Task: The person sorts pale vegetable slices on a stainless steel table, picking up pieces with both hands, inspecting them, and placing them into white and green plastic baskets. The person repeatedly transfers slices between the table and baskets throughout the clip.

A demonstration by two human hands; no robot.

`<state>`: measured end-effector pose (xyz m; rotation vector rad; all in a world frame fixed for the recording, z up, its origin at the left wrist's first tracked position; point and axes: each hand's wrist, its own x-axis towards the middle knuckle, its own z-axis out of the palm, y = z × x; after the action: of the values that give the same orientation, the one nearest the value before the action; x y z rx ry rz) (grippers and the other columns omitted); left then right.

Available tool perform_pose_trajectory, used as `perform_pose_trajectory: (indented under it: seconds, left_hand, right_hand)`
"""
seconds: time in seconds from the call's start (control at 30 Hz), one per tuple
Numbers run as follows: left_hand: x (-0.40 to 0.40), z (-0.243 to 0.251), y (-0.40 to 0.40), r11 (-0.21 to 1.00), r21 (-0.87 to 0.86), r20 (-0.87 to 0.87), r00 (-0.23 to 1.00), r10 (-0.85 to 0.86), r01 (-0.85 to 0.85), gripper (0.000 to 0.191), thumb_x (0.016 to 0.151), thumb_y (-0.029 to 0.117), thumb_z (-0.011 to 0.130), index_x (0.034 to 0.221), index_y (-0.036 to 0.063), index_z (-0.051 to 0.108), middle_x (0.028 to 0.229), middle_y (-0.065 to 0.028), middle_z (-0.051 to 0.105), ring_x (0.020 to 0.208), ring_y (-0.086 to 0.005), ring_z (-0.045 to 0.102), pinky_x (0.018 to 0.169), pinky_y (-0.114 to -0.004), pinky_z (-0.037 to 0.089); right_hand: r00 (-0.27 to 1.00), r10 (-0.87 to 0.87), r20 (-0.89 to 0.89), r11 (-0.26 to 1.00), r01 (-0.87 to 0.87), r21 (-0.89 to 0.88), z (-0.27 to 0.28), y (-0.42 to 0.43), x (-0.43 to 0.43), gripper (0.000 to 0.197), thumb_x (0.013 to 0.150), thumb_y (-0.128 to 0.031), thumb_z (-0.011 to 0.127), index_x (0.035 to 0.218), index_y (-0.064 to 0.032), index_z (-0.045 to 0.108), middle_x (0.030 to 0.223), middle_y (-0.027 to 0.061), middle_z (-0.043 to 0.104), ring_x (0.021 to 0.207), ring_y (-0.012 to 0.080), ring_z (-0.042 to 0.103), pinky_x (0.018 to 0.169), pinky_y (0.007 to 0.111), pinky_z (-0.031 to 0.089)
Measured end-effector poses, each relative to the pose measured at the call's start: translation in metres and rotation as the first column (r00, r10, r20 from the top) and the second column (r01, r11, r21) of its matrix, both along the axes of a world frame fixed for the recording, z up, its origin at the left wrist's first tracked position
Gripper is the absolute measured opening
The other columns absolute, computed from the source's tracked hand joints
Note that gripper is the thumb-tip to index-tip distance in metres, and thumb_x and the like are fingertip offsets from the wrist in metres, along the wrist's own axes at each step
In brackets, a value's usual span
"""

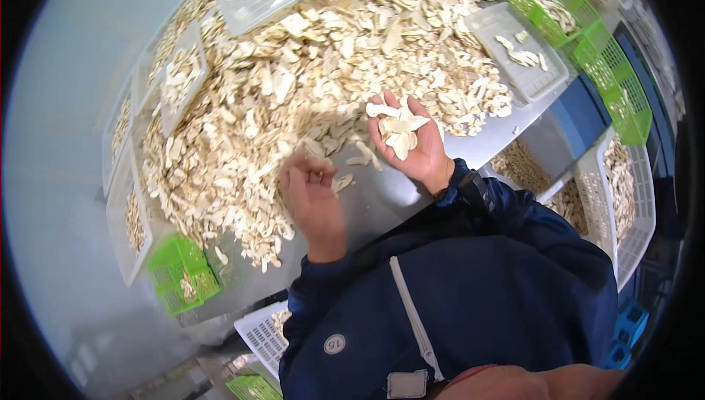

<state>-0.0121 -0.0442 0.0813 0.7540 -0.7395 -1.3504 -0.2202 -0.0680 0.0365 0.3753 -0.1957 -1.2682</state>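
My right hand [413, 147] is turned palm up and cups several pale, cream-coloured dried slices [401, 131], perhaps of mushroom or root. To its left, my left hand [315, 196] is blurred, its fingers curled over the metal tabletop; whether anything is in them cannot be seen. Beyond both hands spreads a large heap of similar slices [308, 75]. A few loose slices [361, 156] lie on the metal table [380, 193] between the hands.
A translucent tray [529, 78] with a few slices stands at the right, and another tray lid or tray [242, 12] rests on the heap. Filled plastic bins [125, 235] line the left edge. Green baskets [176, 273] and a white crate [633, 224] stand around the table.
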Motion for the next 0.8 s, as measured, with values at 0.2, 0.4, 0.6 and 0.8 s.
perform_pose_trajectory:
  seconds: [0.2, 0.4, 0.6, 0.8]
  left_hand:
    - [0.039, -0.031, 0.037, 0.978, 0.14, 0.051, 0.985, -0.165, 0.156, 0.025, 0.112, 0.019, 0.047, 0.127, 0.0037, 0.059, 0.1, -0.0069, 0.062, 0.088, -0.0182, 0.061, 0.083, -0.037, 0.055]
    - [0.066, -0.055, 0.058, 0.95, 0.275, 0.055, 0.984, -0.167, 0.146, 0.023, 0.112, 0.018, 0.049, 0.126, 0.0043, 0.059, 0.098, -0.0072, 0.062, 0.084, -0.0184, 0.06, 0.081, -0.036, 0.055]
    - [0.065, -0.064, 0.066, 0.933, 0.333, 0.105, 0.978, -0.179, 0.135, 0.021, 0.111, 0.021, 0.05, 0.124, 0.0075, 0.06, 0.096, -0.0046, 0.06, 0.084, -0.0176, 0.059, 0.079, -0.035, 0.053]
    - [0.06, -0.068, 0.068, 0.917, 0.361, 0.104, 0.97, -0.22, 0.17, 0.021, 0.112, 0.02, 0.049, 0.125, 0.0075, 0.059, 0.096, -0.0042, 0.061, 0.083, -0.0171, 0.059, 0.079, -0.035, 0.052]
  right_hand:
    - [0.962, -0.259, -0.085, 0.966, 0.257, -0.03, 0.001, -0.002, -0.088, 0.049, 0.11, -0.05, 0.044, 0.128, -0.0119, 0.068, 0.134, 0.012, 0.066, 0.125, 0.0319, 0.06, 0.108, 0.049, 0.052]
    - [0.667, -0.626, -0.404, 0.775, 0.589, -0.228, 0.016, -0.01, -0.235, 0.049, 0.111, -0.047, 0.04, 0.134, -0.0108, 0.065, 0.14, 0.0166, 0.062, 0.113, 0.0349, 0.064, 0.099, 0.045, 0.058]
    - [-0.077, -0.199, -0.977, 0.716, 0.669, -0.198, -0.003, -0.022, -0.345, 0.052, 0.111, -0.046, 0.048, 0.133, -0.0015, 0.065, 0.129, 0.0092, 0.068, 0.109, 0.019, 0.066, 0.094, 0.034, 0.056]
    - [0.056, -0.087, -0.995, 0.716, 0.698, -0.023, -0.023, -0.005, -0.359, 0.046, 0.111, -0.041, 0.048, 0.132, -0.0048, 0.067, 0.126, 0.0042, 0.072, 0.114, 0.0171, 0.068, 0.098, 0.031, 0.053]
